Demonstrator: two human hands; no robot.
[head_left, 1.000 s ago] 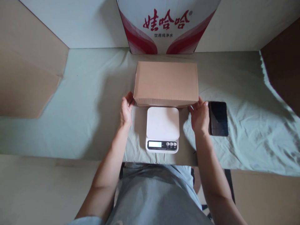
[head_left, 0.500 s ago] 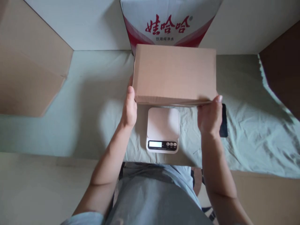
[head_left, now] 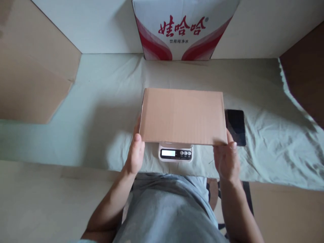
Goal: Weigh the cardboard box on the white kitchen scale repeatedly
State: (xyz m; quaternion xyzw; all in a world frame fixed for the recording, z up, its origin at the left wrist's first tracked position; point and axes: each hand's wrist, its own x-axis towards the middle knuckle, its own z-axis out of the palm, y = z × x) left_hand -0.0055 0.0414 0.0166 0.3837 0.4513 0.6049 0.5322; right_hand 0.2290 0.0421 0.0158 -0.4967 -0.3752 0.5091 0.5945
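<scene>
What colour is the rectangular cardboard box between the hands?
Light brown; the rectangular cardboard box shows best in the head view.

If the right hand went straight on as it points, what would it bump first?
The right hand would meet the brown box first, since it holds its near right corner. The phone lies just beyond; depth is unclear, so the hand might pass above it.

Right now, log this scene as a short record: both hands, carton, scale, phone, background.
Left hand: holding the brown carton at its left end
Right hand: holding its right end
Carton position: above the scale; contact hidden
Scale display: lit, reading illegible
Phone: screen dark, right of the carton, on green cloth
Background: white-and-red box
</scene>
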